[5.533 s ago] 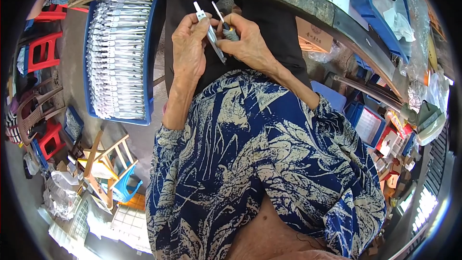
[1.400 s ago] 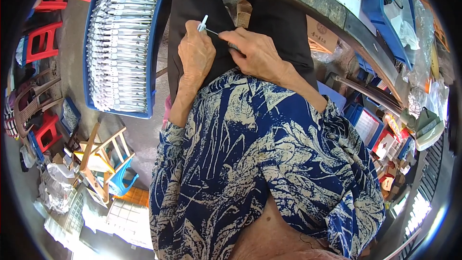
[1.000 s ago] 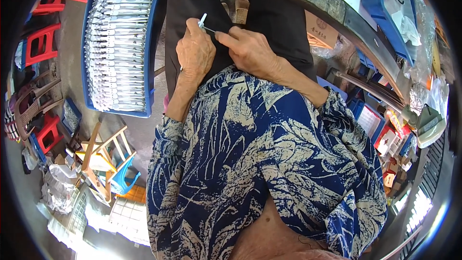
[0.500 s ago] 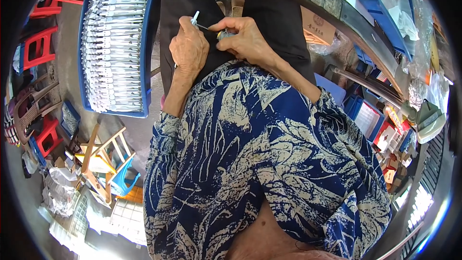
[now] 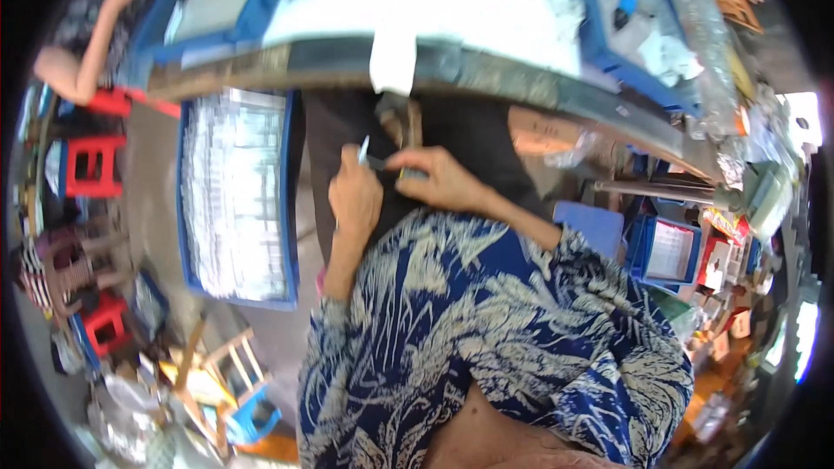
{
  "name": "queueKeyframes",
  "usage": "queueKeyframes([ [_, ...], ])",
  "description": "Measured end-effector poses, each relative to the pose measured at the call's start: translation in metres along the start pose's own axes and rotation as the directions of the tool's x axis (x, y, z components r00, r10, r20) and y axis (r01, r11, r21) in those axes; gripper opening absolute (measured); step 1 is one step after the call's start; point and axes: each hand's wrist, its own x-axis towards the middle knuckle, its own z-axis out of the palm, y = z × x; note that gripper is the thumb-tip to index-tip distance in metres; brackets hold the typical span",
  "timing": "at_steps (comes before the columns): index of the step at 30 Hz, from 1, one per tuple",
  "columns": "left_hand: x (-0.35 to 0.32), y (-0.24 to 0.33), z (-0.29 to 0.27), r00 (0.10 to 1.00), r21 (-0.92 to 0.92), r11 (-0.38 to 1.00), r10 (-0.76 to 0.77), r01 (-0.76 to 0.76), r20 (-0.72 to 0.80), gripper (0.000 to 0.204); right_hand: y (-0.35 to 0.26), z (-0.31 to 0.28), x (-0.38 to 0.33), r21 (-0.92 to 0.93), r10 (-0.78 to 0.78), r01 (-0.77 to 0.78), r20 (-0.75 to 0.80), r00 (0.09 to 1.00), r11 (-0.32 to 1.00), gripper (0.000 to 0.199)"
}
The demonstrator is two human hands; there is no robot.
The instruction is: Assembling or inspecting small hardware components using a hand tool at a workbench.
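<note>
Over my lap, my left hand is closed round a slim part with a white end, which sticks up past the fingers. Close beside it, my right hand pinches a small tool with a thin metal shaft reaching toward the white end. Most of the tool is covered by the fingers, and blur hides whether its tip touches the part. To the left stands a blue bin packed with rows of slim metal parts, smeared in this view.
A workbench edge crosses ahead of my knees, with blue trays on top. Red stools stand at far left, near another person's arm. A wooden frame lies lower left; boxes and a blue crate are at right.
The view has tilted up, so the bench top and another person's arm now show and everything sits lower. Both hands keep their hold, close together over my lap.
</note>
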Motion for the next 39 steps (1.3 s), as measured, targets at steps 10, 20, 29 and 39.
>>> queueKeyframes([
  [10,-0.012,-0.023,0.009,0.995,-0.061,0.994,0.088,-0.090,-0.035,0.014,-0.014,0.002,-0.017,-0.120,-0.103,0.099,-0.034,0.994,0.988,0.029],
  [20,0.001,-0.013,0.007,0.997,-0.113,0.991,0.075,-0.076,-0.014,0.014,-0.019,-0.006,-0.016,-0.169,-0.049,0.049,0.004,0.999,0.984,0.032],
  [29,0.003,-0.001,0.003,0.999,-0.136,0.990,0.040,-0.041,-0.011,0.014,-0.013,-0.013,-0.009,-0.281,-0.071,0.066,-0.007,0.997,0.957,0.033],
  [39,-0.015,-0.013,-0.002,0.998,-0.233,0.972,-0.034,0.022,-0.049,0.015,-0.016,0.005,-0.012,-0.116,0.038,-0.041,-0.029,0.999,0.992,0.028],
])
